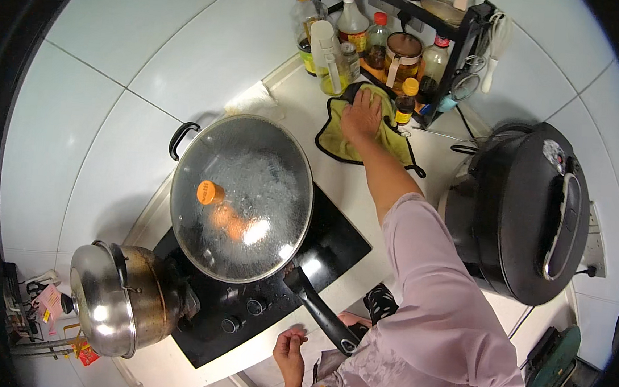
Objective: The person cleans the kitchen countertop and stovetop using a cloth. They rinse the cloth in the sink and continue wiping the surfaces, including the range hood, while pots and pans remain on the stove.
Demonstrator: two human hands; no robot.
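Note:
My right hand (363,116) reaches out and presses on a yellow-green cloth with a black border (341,136), spread on the white countertop (328,167). Its fingers lie on the cloth's upper part, beside a small bottle with a yellow cap (406,100) and the foot of a condiment rack. Whether the fingers grip the cloth cannot be told. My left hand (291,353) hangs near the counter's front edge with its fingers curled together and nothing visible in them. Between it and my right arm runs the black handle (322,309) of a pan under a steamed glass lid (246,161).
The pan and a stained steel pot (132,299) stand on a black cooktop (338,239). Bottles, an oil jug (328,58) and a lidded glass pot (402,59) crowd the black rack (463,47). A large black cooker (520,215) stands right of my arm.

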